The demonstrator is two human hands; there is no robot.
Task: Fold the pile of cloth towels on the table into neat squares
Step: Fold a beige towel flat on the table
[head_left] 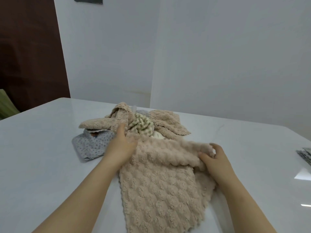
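Head view: a beige textured towel (156,187) lies spread on the white surface (42,157), running from the centre of the picture down to 6 o'clock, its far edge folded back in a thick roll toward 3 o'clock. The left hand (122,145) lies at the towel's far left corner, at about 9 o'clock from the roll, fingers stretched forward and loosely spread, palm against the cloth; whether it pinches anything underneath cannot be told. The right hand (213,158) is at the roll's right end, its grip pinching the turned-over edge between thumb and curled fingers.

Behind the hands, toward 12 o'clock, sits the pile of unfolded towels (134,121): more beige pieces draped over each other, a green-and-white checked cloth (143,124) bunched in the middle, and a grey spotted towel (90,145) sticking out flat at the pile's 8 o'clock side, just beside the left wrist. At the picture's right border, about 3 o'clock, the corner of a dark patterned item (305,154) rests on the surface, well apart from the towels. A pale wall (218,56) rises behind.
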